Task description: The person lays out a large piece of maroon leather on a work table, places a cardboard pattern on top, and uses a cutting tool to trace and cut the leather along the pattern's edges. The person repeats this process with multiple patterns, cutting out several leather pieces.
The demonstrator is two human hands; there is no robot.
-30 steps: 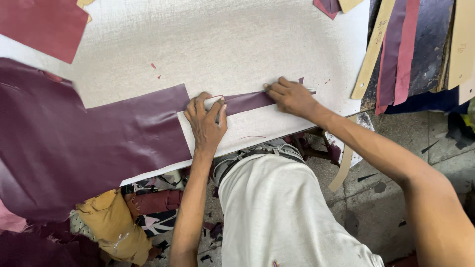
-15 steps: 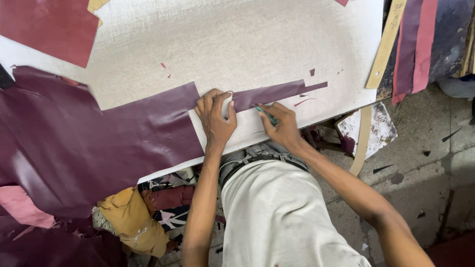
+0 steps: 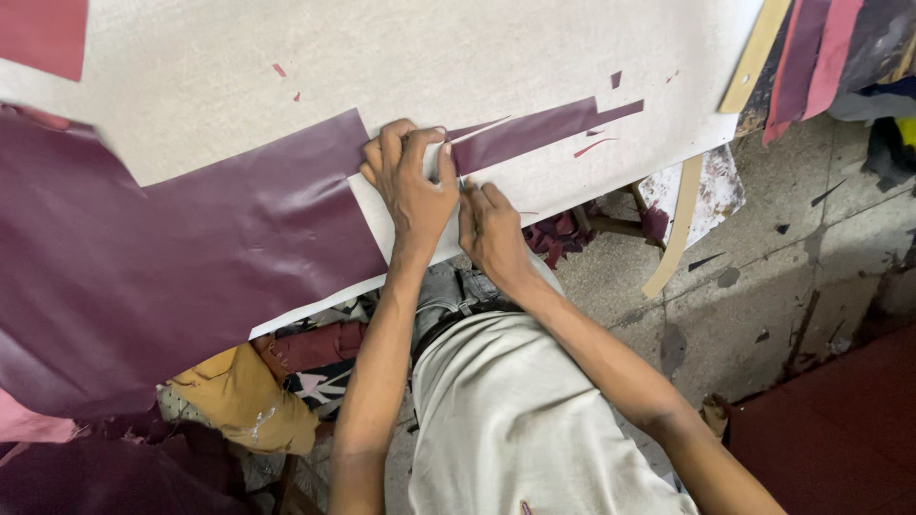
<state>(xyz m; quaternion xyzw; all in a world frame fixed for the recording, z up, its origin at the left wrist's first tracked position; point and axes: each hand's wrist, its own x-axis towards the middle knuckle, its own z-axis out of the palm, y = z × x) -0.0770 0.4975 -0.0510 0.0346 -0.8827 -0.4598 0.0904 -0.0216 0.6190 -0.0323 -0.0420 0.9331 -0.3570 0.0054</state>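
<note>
Glossy maroon leather sheet (image 3: 181, 248), narrow strip (image 3: 534, 133)

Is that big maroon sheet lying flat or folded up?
Spread flat: the maroon sheet lies open across the white table, its edge overhanging.

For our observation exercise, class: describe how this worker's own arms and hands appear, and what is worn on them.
Both arms are bare from the shoulders down: no sleeves reach the forearms, and no gloves, watch, rings or bands show. The left hand and right hand are uncovered, with short nails. The person wears a plain pale grey sleeveless-looking top and greyish trousers with a dark belt. No markings or tattoos are visible.
</note>
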